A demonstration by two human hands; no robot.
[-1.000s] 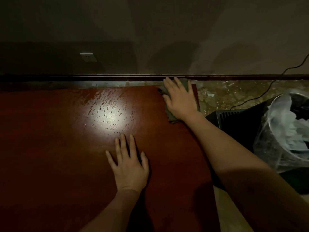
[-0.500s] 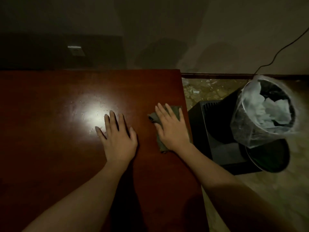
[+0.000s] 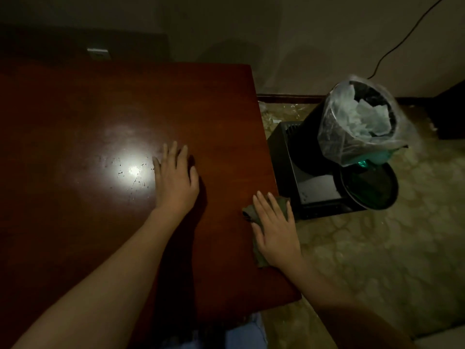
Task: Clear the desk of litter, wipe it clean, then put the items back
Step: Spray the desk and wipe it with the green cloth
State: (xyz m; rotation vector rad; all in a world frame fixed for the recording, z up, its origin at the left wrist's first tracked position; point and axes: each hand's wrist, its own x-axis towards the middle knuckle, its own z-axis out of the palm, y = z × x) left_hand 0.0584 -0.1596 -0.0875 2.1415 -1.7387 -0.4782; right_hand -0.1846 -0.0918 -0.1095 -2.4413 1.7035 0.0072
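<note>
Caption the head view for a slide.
Right hand presses a grey-green cloth along the red-brown wooden desk's edge.

The room was dim; one light from above me left a white glare on the desk (image 3: 105,117) by my left hand (image 3: 176,180). My arms cast soft shadows, corners fell dark, and wide-angle edges bent and blurred

Dim room: plain wall (image 3: 302,34) with socket (image 3: 98,54), patterned floor (image 3: 377,248), dark skirting (image 3: 289,98).
</note>
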